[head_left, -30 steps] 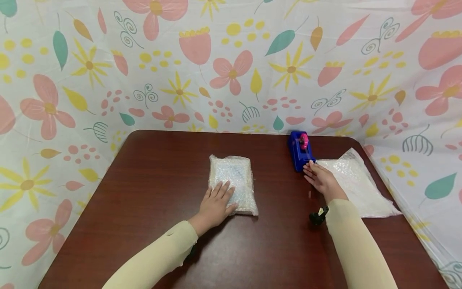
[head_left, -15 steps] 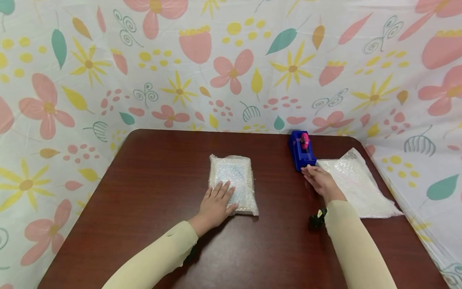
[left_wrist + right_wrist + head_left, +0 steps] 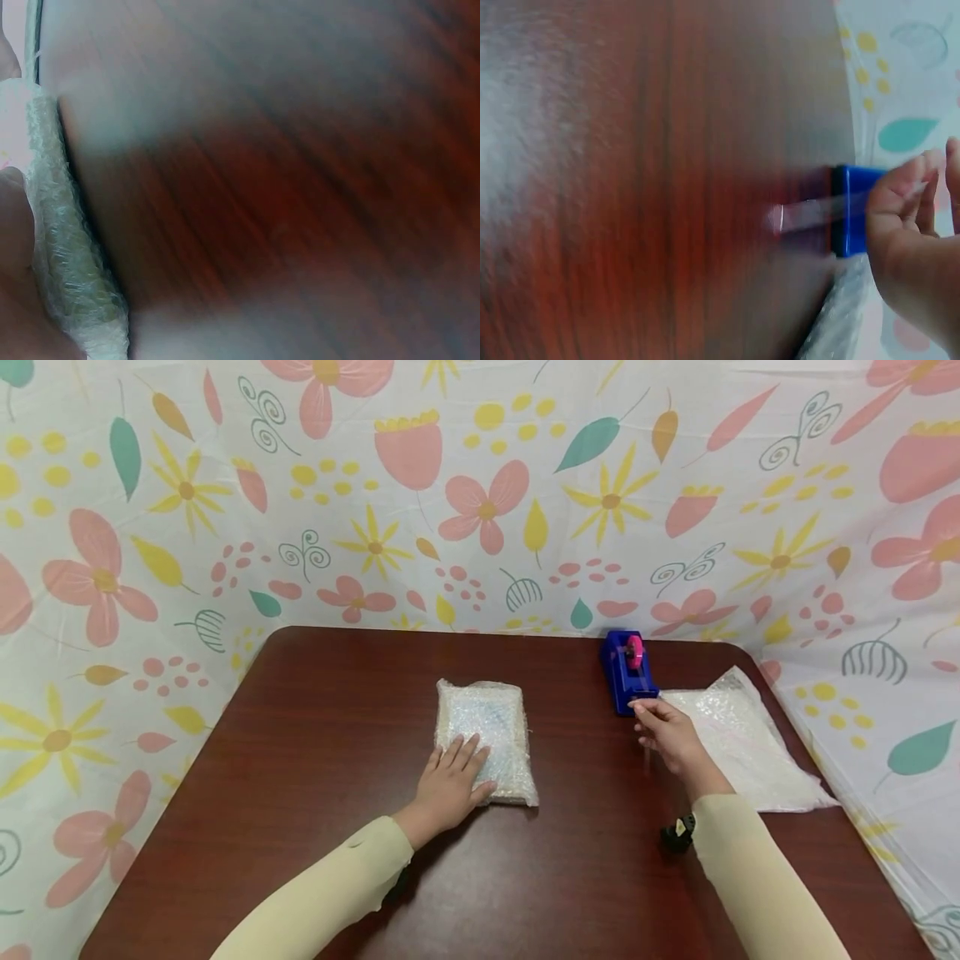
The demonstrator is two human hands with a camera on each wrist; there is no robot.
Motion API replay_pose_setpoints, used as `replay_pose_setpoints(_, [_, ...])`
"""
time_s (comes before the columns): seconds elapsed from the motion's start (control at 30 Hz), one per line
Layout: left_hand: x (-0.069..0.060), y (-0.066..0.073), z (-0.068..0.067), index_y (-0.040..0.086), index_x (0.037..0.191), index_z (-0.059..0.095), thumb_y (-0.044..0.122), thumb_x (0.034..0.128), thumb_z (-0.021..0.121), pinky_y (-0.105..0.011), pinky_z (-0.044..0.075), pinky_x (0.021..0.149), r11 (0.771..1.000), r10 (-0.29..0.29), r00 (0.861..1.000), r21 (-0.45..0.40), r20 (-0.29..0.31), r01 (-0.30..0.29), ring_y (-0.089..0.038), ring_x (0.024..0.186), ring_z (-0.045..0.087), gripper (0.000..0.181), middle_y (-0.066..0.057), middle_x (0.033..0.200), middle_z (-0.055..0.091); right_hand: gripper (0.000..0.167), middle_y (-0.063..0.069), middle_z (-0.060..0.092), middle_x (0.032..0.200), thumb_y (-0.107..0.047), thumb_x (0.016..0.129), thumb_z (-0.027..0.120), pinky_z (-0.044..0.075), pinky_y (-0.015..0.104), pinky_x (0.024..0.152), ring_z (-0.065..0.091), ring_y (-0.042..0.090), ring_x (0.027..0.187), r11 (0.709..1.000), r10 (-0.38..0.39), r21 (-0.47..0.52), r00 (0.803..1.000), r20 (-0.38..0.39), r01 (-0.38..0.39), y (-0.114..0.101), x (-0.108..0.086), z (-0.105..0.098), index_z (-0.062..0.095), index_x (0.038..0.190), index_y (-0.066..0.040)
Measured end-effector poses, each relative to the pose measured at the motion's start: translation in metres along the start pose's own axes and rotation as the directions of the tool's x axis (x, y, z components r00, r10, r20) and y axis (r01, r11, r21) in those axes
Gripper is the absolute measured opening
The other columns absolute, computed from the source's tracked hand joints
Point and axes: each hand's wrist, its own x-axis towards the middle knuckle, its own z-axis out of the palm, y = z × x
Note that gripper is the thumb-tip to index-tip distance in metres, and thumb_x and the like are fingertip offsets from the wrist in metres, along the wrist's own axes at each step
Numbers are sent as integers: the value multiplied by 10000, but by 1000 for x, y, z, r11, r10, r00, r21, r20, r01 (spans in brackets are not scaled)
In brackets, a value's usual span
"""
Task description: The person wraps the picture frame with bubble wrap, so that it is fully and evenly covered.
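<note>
A flat package in bubble wrap [image 3: 487, 714] lies at the middle of the table. My left hand [image 3: 444, 789] rests on its lower left part with fingers straight and spread. In the left wrist view, the package's wrapped side [image 3: 67, 247] shows beside my thumb. At the back right stands a blue tape dispenser [image 3: 624, 672] with a pink core. My right hand [image 3: 671, 739] is at its front end, thumb and finger pinching a strip of clear tape [image 3: 810, 214]. One end of the strip hangs loose; whether it still joins the roll is hard to tell.
A flat sheet or bag of bubble wrap [image 3: 742, 747] lies at the table's right edge, beside the dispenser. The dark brown table [image 3: 337, 693] backs onto a flowered cloth [image 3: 480, 510], which also hangs at both sides.
My right hand has shifted slightly right at the dispenser's front, its wrist turning a little. The hanging tape shows again beneath it. My left hand and the package have stayed put.
</note>
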Motion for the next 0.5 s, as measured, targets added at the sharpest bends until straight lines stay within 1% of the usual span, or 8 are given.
replay_pose_setpoints(0.1, [1,0,0,171,1618,327,520,1076,406,-544,178,1313,1000,0,1000,9,5,0,-299,1616,184,650,-57,1732,214,302,-269,660,872,-243,1038,609,483,134,569,524,-38,733,996,-48,-78,998,-46,44,0,0,10,724,862,-459])
replay_pose_setpoints(0.17, [1,0,0,174,1619,325,523,1075,403,-541,177,1314,1000,1,1000,14,9,-1,-297,1616,183,651,-55,1733,212,308,-265,655,859,-243,1033,621,446,140,536,497,-25,710,991,-75,-117,996,-47,69,-2,0,18,727,855,-471])
replay_pose_setpoints(0.23, [1,0,-1,172,1616,333,520,1074,408,-542,176,1314,1000,1,1000,12,9,-2,-300,1615,185,648,-58,1731,216,312,-265,648,865,-234,1034,620,407,155,515,478,-8,695,984,-91,-152,996,-8,88,-8,0,28,730,867,-473])
replay_pose_setpoints(0.3, [0,0,-1,173,1613,340,520,1073,412,-542,175,1314,1000,-4,1000,14,8,4,-301,1615,187,646,-58,1730,219,286,-227,631,844,-227,1039,613,367,170,504,449,10,658,977,-83,-191,995,63,93,-17,1,41,735,897,-444])
replay_pose_setpoints(0.37, [0,0,-1,179,1614,337,523,1072,412,-541,173,1316,1000,-10,1000,18,10,10,-299,1616,183,646,-53,1732,215,233,-213,630,847,-219,1040,612,345,175,502,431,21,631,969,-61,-228,988,145,93,-25,2,57,750,950,-384])
replay_pose_setpoints(0.43, [1,0,-1,185,1616,334,525,1072,412,-541,176,1315,1000,-13,1000,23,10,12,-297,1616,183,646,-49,1732,215,187,-195,626,855,-207,1050,592,328,182,502,418,35,616,958,-27,-272,974,227,90,-33,6,74,777,1079,-214])
replay_pose_setpoints(0.5, [1,0,-1,191,1618,331,526,1072,412,-541,180,1314,1000,-15,1000,27,11,15,-296,1617,182,646,-46,1733,214,246,-165,626,845,-206,1050,592,329,183,501,419,44,602,941,2,-325,955,298,99,-39,11,93,745,1178,-62])
